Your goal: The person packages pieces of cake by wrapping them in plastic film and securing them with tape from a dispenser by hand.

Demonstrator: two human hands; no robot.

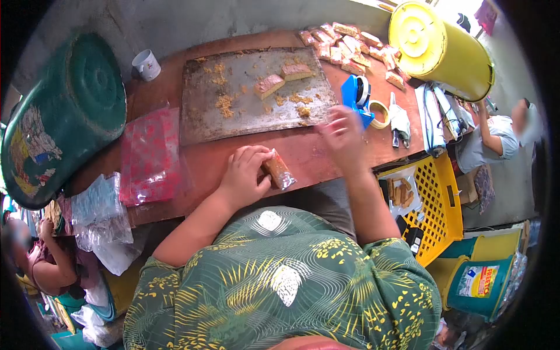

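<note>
My left hand (245, 175) rests on the reddish table with its fingers around the end of a wrapped cake slice (279, 169), which lies near the front edge. My right hand (343, 137) is raised just in front of the blue tape dispenser (354, 96); it is smeared by motion, and whether it holds anything is not visible. Beyond both hands, a metal tray (210, 125) bears two unwrapped cake slices (269, 86) and scattered crumbs. A tape roll (379, 114) lies beside the dispenser.
Wrapped slices (350, 46) are piled at the back, near a yellow bucket (437, 49). Red plastic packaging (150, 154), a mug (146, 65) and a green tub (70, 116) are on the left. A yellow crate (441, 219) stands right. Other people are at both sides.
</note>
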